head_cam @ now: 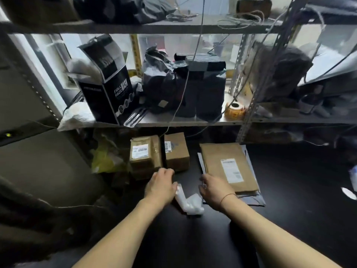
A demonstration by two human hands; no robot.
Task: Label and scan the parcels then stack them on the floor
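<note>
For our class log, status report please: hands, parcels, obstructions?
Left hand beside small brown cardboard boxes. Right hand at corner of flat brown paper envelope. Grips unclear. Crumpled white wrapper between hands.

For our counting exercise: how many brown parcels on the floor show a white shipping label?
3. A small box at the left, a second box just right of it, and a flat envelope farther right. Parcels stacked beneath them may hide more labels.

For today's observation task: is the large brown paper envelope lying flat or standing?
Lying flat: the large brown paper envelope shows its white label face up.
</note>
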